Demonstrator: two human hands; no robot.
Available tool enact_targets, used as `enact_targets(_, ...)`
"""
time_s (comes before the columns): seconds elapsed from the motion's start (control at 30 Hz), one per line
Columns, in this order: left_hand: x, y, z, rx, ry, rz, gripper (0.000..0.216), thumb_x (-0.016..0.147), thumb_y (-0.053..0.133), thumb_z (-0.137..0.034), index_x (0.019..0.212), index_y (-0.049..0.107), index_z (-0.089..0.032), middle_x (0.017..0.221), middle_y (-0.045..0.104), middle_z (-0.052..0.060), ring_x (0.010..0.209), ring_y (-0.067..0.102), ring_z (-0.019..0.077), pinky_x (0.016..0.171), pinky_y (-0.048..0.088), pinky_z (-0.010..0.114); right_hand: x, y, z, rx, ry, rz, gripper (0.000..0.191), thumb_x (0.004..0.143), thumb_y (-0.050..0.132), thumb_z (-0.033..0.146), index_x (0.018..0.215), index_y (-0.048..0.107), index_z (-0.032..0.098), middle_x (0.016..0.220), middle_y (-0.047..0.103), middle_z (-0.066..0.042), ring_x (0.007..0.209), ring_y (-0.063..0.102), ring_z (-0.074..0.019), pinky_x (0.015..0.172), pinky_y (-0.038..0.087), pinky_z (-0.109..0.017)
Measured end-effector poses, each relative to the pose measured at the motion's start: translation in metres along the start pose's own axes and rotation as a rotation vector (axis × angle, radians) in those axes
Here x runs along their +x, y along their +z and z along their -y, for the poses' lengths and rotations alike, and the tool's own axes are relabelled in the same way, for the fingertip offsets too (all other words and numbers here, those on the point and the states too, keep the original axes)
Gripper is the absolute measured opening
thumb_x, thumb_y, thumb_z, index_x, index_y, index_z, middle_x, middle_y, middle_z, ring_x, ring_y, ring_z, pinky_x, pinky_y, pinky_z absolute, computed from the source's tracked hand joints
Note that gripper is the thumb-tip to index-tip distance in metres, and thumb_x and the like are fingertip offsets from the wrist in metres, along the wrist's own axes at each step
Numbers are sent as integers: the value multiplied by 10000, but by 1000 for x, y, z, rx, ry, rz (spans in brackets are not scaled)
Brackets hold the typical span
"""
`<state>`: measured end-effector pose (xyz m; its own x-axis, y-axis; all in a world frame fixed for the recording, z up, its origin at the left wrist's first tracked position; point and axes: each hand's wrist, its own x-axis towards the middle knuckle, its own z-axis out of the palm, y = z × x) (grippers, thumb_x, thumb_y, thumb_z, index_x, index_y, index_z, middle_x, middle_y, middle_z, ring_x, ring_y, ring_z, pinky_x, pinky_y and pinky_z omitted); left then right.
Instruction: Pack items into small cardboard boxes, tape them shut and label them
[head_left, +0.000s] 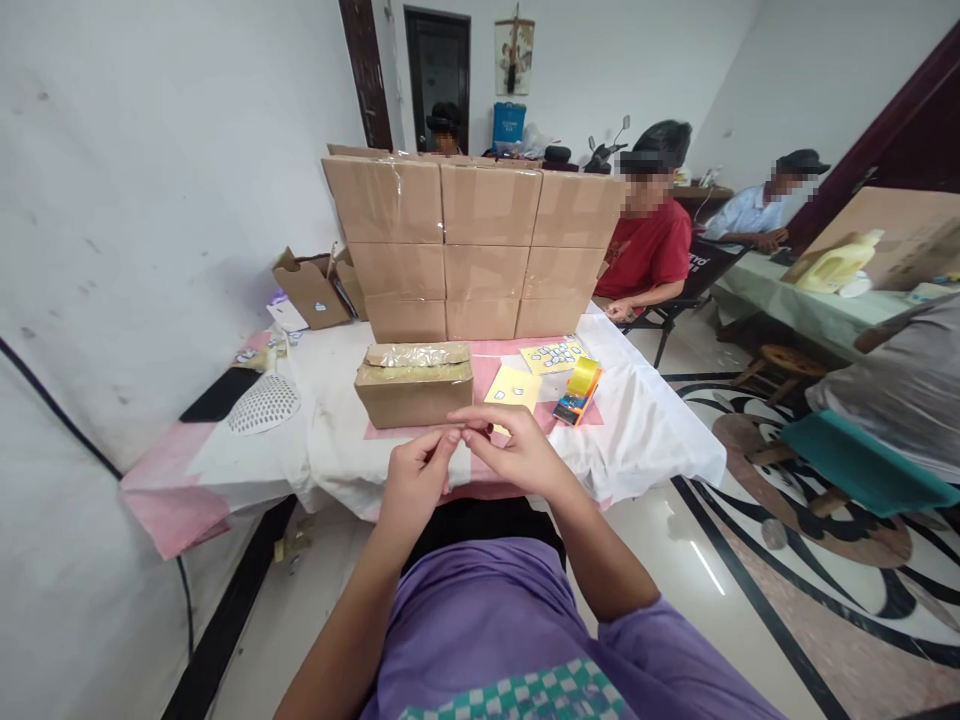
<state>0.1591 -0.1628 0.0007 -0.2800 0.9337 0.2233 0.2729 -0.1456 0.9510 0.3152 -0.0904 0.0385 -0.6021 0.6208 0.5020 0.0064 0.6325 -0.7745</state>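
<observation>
My left hand (422, 473) and my right hand (511, 448) meet over the table's near edge, fingertips together. Whatever sits between the fingers, if anything, is too small to make out. Just beyond them stands a brown cardboard box (416, 398), its top seam covered with shiny tape. A yellow sticker sheet (517, 386) with a few white stickers lies behind my right hand, partly hidden by it. Farther back is a second yellow sheet (553, 356) with many stickers. An orange tape dispenser (578, 393) with a yellow roll rests to the right.
A wall of stacked cardboard boxes (486, 270) fills the table's far side. At left lie an open carton (319, 290), a white perforated piece (264, 404) and a black flat item (217, 394). A person in red (651, 250) sits beyond the right side; others sit farther off.
</observation>
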Motion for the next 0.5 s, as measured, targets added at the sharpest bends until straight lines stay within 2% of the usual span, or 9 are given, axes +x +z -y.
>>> enact_targets(0.1,-1,-4,1,-15,-5,-7,412,956,548,-508,753,659,-167,417,455,-53,407,435,112,467,345,234,3,4,1,-3,-29,1,209,948,628,222,1094,778,222,1026,793,-49,905,719,-172,781,559,-286)
enact_targets(0.3,-5,-14,3,-27,-41,-24,452,936,557,-565,776,690,-164,425,449,-46,417,442,120,461,344,245,7,13,0,12,-4,-9,184,940,633,213,1021,796,242,981,803,-41,887,739,-194,788,565,-314)
enact_targets(0.4,-8,-19,3,-40,-81,-15,488,926,541,-603,856,727,-157,421,434,-51,403,427,123,441,322,251,9,19,0,10,-25,3,179,942,622,224,974,798,239,930,800,-40,821,726,-188,754,558,-313)
enact_targets(0.5,-11,-25,3,-60,-92,-19,490,917,550,-611,763,686,-167,418,433,-46,395,413,115,436,317,248,12,27,-1,-5,-5,-5,146,915,630,219,905,775,221,805,766,-24,709,677,-165,672,525,-284)
